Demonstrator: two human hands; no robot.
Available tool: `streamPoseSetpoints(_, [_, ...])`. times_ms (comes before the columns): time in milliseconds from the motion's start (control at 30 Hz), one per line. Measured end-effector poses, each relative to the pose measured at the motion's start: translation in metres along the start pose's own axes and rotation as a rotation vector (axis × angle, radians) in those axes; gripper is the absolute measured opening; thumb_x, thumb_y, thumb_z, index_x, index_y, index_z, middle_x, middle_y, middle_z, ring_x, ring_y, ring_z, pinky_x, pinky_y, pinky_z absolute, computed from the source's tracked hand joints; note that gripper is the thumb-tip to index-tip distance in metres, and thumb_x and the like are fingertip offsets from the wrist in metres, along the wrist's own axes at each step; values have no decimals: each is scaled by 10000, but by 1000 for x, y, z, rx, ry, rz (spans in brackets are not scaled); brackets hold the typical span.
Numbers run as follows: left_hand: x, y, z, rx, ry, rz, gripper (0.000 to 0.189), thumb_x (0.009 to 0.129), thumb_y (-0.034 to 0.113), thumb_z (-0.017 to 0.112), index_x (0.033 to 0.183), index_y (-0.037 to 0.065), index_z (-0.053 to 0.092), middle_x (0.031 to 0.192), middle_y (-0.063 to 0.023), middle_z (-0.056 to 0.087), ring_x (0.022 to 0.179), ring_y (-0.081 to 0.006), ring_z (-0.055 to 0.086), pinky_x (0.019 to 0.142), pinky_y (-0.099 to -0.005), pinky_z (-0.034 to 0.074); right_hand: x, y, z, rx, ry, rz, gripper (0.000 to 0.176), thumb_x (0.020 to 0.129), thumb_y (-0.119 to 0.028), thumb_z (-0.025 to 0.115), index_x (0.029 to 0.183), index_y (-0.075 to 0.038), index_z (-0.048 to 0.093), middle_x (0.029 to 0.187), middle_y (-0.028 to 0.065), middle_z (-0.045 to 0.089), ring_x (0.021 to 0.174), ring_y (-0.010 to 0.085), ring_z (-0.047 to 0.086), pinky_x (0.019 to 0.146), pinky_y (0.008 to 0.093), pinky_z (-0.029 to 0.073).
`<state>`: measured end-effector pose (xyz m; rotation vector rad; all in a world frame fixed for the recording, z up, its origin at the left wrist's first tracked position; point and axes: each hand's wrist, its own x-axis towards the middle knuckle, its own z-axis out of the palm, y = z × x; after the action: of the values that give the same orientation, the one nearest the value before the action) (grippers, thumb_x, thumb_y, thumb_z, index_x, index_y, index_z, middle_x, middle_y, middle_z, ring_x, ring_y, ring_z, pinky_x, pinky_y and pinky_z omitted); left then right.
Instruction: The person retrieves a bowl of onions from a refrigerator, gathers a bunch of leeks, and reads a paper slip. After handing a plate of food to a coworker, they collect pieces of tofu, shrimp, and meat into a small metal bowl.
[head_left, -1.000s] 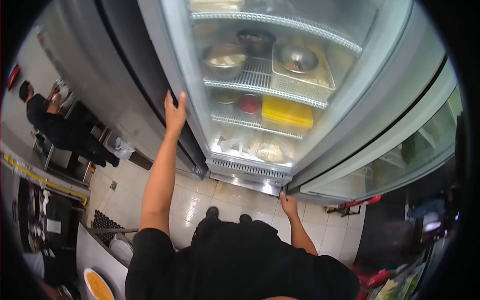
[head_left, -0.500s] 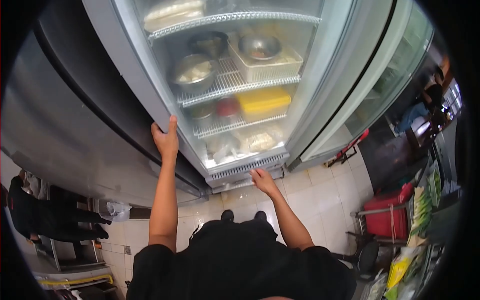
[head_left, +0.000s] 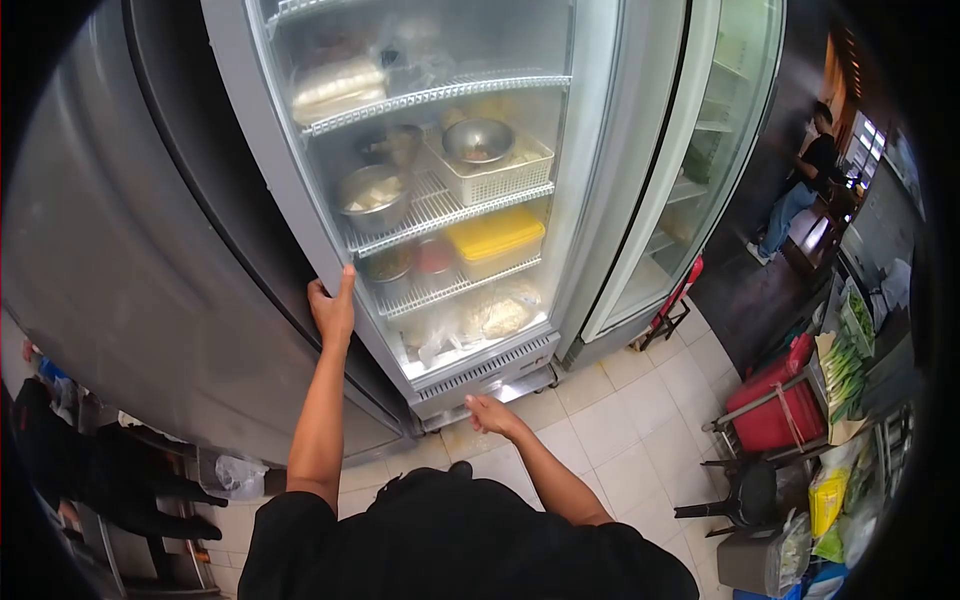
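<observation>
My left hand point(head_left: 333, 308) is wrapped round the left edge of the glass-door fridge point(head_left: 285, 210), its thumb on the frame. The fridge door is closed. My right hand point(head_left: 490, 414) hangs in front of the fridge's base with its fingers curled, and whether it holds anything is hidden. Behind the glass stand a steel bowl of white pieces point(head_left: 372, 198), a white basket point(head_left: 490, 182) with a metal bowl point(head_left: 478, 141) on it, and a yellow-lidded container point(head_left: 497, 237). Bags lie on the bottom level.
A second glass-door fridge point(head_left: 640, 270) stands at the right, a steel cabinet point(head_left: 170, 300) at the left. Further right are a red bin point(head_left: 775, 405), a black stool point(head_left: 745, 497) and leafy vegetables point(head_left: 842, 375). One person point(head_left: 800, 180) is at the far right, another point(head_left: 110, 465) at the lower left.
The view has shifted, showing more of the fridge's upper shelves and the right side. My right hand has moved left and down in view. My left hand stays on the fridge's edge.
</observation>
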<state>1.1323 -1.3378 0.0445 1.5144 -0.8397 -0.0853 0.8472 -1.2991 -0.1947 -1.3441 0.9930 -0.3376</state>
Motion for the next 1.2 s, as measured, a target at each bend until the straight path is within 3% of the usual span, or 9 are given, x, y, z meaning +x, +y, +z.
streamPoseSetpoints(167, [-13, 5, -3, 67, 25, -22, 599, 722, 509, 709, 926, -23, 523, 956, -127, 535, 902, -221, 535, 827, -335, 422, -41, -1, -3, 41, 96, 135, 498, 931, -484, 389, 1022, -17, 538, 705, 39, 549, 570, 114, 537, 497, 261, 442])
streamPoseSetpoints(400, [-127, 26, -51, -176, -112, 188, 432, 706, 305, 781, 817, 49, 451, 761, 0, 394, 701, -123, 396, 650, -258, 376, -49, 39, 0, 74, 148, 186, 484, 923, -505, 383, 1002, -47, 521, 686, 49, 566, 569, 134, 564, 500, 273, 463])
streamPoseSetpoints(600, [-176, 50, -88, -305, -522, 585, 269, 818, 234, 651, 754, 17, 504, 703, -67, 473, 659, -198, 480, 648, -293, 418, -62, 91, -17, 133, 157, 369, 528, 938, -490, 337, 1292, -99, 375, 1041, 147, 548, 730, 233, 615, 631, 344, 499])
streamPoseSetpoints(700, [-174, 47, -76, -193, -645, 479, 275, 929, 149, 446, 716, -19, 490, 710, -141, 508, 639, -259, 505, 604, -338, 410, -91, 101, -31, 172, 157, 435, 591, 913, -485, 412, 1319, -62, 339, 1164, 214, 512, 796, 268, 625, 676, 358, 539])
streamPoseSetpoints(867, [-158, -7, -15, -123, -657, 173, 310, 929, 200, 451, 725, -25, 515, 675, -121, 539, 615, -214, 535, 592, -331, 420, -117, 229, -95, 657, -37, 332, 548, 827, -464, 574, 1226, -99, 483, 1189, 199, 507, 883, 365, 596, 661, 552, 521])
streamPoseSetpoints(967, [-145, -42, 29, -244, -701, -106, 326, 927, 236, 456, 738, -19, 525, 691, -105, 580, 598, -156, 553, 569, -306, 442, -193, 186, -107, 863, 191, 423, 513, 881, -478, 464, 1299, -180, 448, 1230, 176, 488, 922, 378, 578, 678, 562, 513])
streamPoseSetpoints(1033, [-129, -55, 56, -284, -704, -197, 313, 920, 242, 459, 751, -9, 540, 728, -95, 609, 602, -118, 569, 554, -273, 462, -201, 198, -117, 689, 404, 448, 520, 878, -490, 451, 1323, -224, 416, 1278, 180, 458, 969, 396, 557, 735, 625, 469])
streamPoseSetpoints(1100, [-112, -58, 81, -348, -637, -370, 280, 905, 220, 461, 764, -3, 551, 726, -76, 610, 610, -114, 571, 554, -256, 469, -222, 192, -133, 755, 493, 510, 493, 901, -378, 430, 1364, -223, 365, 1339, 168, 407, 953, 375, 560, 651, 579, 479])
streamPoseSetpoints(1200, [-85, -59, 127, -400, -603, -336, 230, 883, 176, 459, 780, -2, 562, 749, -77, 620, 643, -119, 596, 552, -251, 481, -234, 202, -158, 892, 686, 539, 299, 896, -280, 423, 1146, -133, 493, 1092, 131, 555, 887, 310, 549, 629, 519, 465])
